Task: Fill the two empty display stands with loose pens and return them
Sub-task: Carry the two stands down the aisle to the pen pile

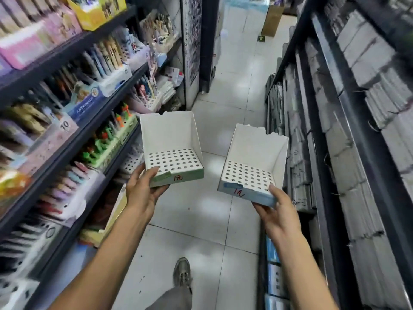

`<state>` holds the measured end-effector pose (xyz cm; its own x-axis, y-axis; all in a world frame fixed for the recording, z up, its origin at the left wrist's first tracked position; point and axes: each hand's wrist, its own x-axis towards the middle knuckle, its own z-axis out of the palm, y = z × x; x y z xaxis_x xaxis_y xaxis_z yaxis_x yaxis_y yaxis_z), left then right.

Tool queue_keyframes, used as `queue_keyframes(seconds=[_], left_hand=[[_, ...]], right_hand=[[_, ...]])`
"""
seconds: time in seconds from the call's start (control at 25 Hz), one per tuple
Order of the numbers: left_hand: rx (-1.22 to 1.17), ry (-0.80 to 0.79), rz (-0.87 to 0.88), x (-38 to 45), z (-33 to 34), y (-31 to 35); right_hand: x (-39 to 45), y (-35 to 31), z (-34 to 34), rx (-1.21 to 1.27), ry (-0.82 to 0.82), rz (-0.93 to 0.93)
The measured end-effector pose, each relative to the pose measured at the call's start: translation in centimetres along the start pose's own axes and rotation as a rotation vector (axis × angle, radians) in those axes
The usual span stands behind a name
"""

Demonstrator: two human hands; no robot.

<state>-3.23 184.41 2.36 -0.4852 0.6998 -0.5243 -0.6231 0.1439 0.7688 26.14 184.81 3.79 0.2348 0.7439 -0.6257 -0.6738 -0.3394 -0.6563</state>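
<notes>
I held the green-fronted stand (172, 151) gripped in my left hand (143, 189); my right hand (279, 211) gripped the blue-fronted stand (250, 173).

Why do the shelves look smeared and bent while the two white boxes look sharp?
Head view: the left shelves and right shelves are motion-blurred and bowed by the wide-angle lens; the green-edged stand in the left hand and blue-edged stand in the right hand stay fairly crisp; soft ceiling-light glare patches the floor tiles.
</notes>
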Motion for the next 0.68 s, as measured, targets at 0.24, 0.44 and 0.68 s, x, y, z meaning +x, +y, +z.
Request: queue_keyframes(seconds=[0.24,0.44,0.68], left_hand=[[0.018,-0.069,0.016,10.1,12.4,4.3],[0.016,-0.053,0.015,18.5,21.8,4.7],[-0.044,0.054,0.040,27.8,34.0,3.9]], right_hand=[[9.7,-5.8,8.9,0.034,0.014,-0.036],[20.7,-10.5,14.9,0.026,-0.009,0.002],[35.8,-18.5,22.1,-0.028,-0.084,0.067]])
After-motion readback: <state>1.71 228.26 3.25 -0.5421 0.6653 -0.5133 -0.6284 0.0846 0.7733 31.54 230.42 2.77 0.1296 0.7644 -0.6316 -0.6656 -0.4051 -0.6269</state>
